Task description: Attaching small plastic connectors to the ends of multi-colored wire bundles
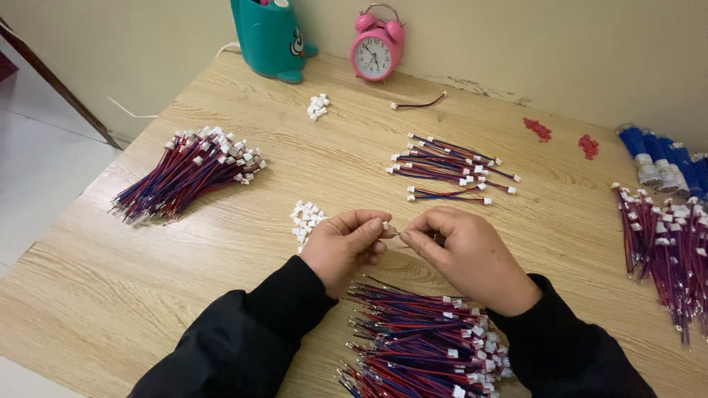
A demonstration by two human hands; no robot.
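Red-and-blue wire (402,234) is pinched between a person's left hand (345,247) and right hand (466,254) at table (110,295) centre, a small finished batch (451,168) lying at twelve o'clock, a big unworked heap (424,346) at six o'clock, loose white plugs (306,219) at ten o'clock.

Left hand (345,245) and right hand (466,254), fingertips pinched together.

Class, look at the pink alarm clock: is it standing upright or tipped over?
Upright: the pink alarm clock stands on its feet, bells on top, against the wall.
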